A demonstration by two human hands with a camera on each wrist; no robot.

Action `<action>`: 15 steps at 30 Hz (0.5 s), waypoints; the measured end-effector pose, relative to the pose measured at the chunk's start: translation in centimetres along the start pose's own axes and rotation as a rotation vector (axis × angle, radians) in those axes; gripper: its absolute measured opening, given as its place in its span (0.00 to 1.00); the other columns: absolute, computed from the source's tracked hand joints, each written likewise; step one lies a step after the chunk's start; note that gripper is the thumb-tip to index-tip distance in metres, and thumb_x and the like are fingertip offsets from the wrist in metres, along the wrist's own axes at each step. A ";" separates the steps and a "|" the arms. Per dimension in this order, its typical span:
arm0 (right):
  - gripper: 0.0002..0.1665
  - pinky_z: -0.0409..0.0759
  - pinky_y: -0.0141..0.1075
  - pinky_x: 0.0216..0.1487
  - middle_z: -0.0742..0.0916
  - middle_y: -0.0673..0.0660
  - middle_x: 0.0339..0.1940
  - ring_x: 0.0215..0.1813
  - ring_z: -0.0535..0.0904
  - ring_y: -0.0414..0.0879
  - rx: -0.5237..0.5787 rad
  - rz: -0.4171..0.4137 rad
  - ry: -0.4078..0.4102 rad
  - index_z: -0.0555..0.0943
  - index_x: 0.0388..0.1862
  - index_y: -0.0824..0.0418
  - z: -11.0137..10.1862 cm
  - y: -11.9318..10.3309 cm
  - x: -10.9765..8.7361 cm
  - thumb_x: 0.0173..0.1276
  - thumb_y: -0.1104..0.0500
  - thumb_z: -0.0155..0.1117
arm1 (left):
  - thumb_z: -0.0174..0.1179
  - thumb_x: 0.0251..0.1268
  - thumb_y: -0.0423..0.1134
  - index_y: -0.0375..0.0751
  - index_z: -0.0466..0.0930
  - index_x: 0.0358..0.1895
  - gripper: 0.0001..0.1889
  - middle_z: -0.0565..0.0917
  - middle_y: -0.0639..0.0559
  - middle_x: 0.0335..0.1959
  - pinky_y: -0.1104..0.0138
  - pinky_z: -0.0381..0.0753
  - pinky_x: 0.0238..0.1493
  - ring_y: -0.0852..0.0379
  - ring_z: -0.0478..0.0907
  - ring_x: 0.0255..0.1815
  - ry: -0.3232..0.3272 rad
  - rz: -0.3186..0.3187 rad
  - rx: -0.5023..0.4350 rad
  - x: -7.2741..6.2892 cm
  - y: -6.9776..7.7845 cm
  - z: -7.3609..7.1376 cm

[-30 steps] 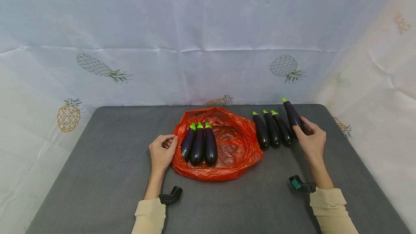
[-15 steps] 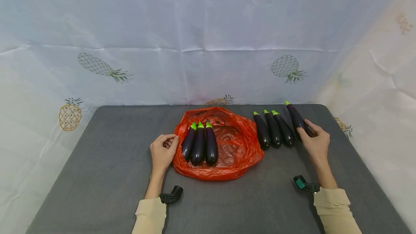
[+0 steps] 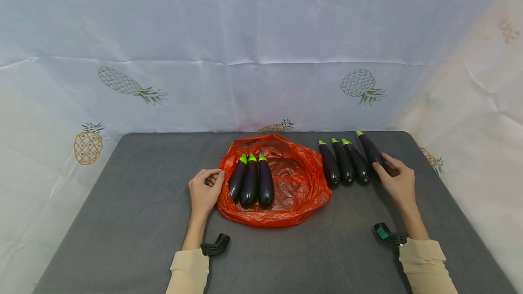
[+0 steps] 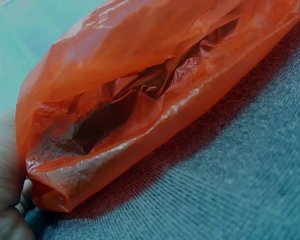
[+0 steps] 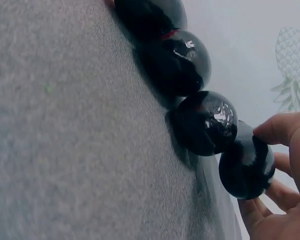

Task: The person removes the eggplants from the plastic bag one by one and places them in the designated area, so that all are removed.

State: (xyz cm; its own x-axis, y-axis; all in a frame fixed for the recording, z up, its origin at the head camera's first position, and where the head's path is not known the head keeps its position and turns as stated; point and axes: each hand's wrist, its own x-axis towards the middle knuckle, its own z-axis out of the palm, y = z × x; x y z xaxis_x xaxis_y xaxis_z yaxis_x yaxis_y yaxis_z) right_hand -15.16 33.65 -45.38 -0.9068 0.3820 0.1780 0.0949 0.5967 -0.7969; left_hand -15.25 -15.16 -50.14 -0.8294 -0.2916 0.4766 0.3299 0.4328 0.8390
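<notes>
A red plastic bag (image 3: 286,217) lies with its mouth spread wide, and three eggplants (image 3: 249,180) rest side by side in its left half. At the bag's left rim, my left hand (image 3: 205,192) pinches the plastic between thumb and fingers; in the left wrist view the bag's edge (image 4: 115,150) rises beside the hand. My right hand (image 3: 396,180) grips the lower part of an eggplant (image 3: 369,148) at the right end of a row. In the right wrist view, thumb and fingers curl round its rounded end (image 5: 247,165), close against the neighbouring eggplant (image 5: 205,122).
Three more eggplants (image 3: 344,162) lie in a row on the grey table (image 3: 286,257), right of the bag, green ends pointing away. A white pineapple-print cloth (image 3: 245,94) hangs behind the table's back edge.
My right hand has shifted a little to the right, and its eggplant's green end has come down toward the table. The left hand and the bag stay put.
</notes>
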 end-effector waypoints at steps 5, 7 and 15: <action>0.30 0.68 0.08 0.45 0.80 0.71 0.67 0.47 0.68 0.13 -0.015 -0.061 -0.034 0.76 0.71 0.62 -0.3 0.4 -0.1 0.74 0.52 0.65 | 0.72 0.61 0.32 0.36 0.90 0.31 0.03 0.84 0.45 0.23 0.83 0.71 0.27 0.68 0.73 0.23 0.003 0.002 -0.003 0.0 -0.1 0.0; 0.30 0.68 0.08 0.45 0.80 0.73 0.67 0.47 0.67 0.12 -0.014 -0.071 -0.046 0.76 0.71 0.62 -0.4 0.5 -0.2 0.73 0.53 0.66 | 0.71 0.62 0.31 0.36 0.90 0.31 0.03 0.84 0.45 0.23 0.83 0.71 0.27 0.68 0.73 0.23 0.004 0.001 -0.005 0.0 -0.1 0.0; 0.31 0.68 0.09 0.41 0.80 0.73 0.68 0.44 0.65 0.09 -0.035 -0.065 -0.068 0.76 0.70 0.63 -0.5 1.0 -0.3 0.73 0.50 0.65 | 0.72 0.61 0.32 0.36 0.90 0.31 0.03 0.84 0.45 0.23 0.83 0.71 0.28 0.69 0.73 0.23 0.003 0.002 -0.003 -0.1 -0.1 0.1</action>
State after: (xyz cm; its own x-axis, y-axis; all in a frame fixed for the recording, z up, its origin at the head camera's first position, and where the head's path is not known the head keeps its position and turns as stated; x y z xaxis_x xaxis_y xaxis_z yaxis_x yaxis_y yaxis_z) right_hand -14.56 34.50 -45.92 -0.9373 0.2932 0.1883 0.0479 0.6435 -0.7639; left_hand -15.25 -15.10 -50.26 -0.8274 -0.2933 0.4789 0.3328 0.4307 0.8389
